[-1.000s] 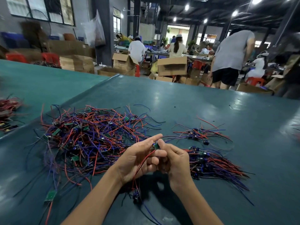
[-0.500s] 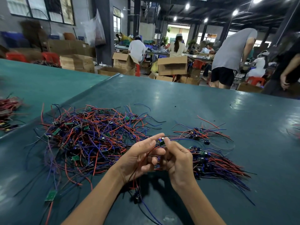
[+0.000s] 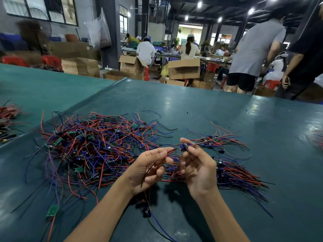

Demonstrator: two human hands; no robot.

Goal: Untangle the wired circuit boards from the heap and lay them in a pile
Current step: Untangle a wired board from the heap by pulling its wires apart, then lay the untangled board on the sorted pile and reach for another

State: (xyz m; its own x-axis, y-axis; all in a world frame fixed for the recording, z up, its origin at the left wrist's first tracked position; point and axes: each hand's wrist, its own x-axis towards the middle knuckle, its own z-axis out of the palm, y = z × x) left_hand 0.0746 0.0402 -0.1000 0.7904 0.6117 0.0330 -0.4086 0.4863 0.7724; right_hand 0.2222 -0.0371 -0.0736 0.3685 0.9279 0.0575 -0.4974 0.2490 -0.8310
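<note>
A big tangled heap [image 3: 94,147] of red, blue and black wires with small green circuit boards covers the table's left-centre. To the right lies a sorted pile [image 3: 236,173] of wired boards, with a smaller bunch [image 3: 213,141] behind it. My right hand [image 3: 197,166] pinches a small wired circuit board [image 3: 183,147] between thumb and fingertips, raised above the table. My left hand [image 3: 148,168] pinches that board's red and black wires [image 3: 167,151], which run down across its palm.
The green table [image 3: 192,109] stretches far ahead. A loose green board [image 3: 52,210] lies at the near left, another wired board [image 3: 146,211] between my forearms. More wires [image 3: 7,116] sit on the left table. People and cardboard boxes [image 3: 183,69] stand beyond the far edge.
My hands have moved apart and risen slightly. The board now sits clear in my right fingertips, and its wires are drawn out through my left hand.
</note>
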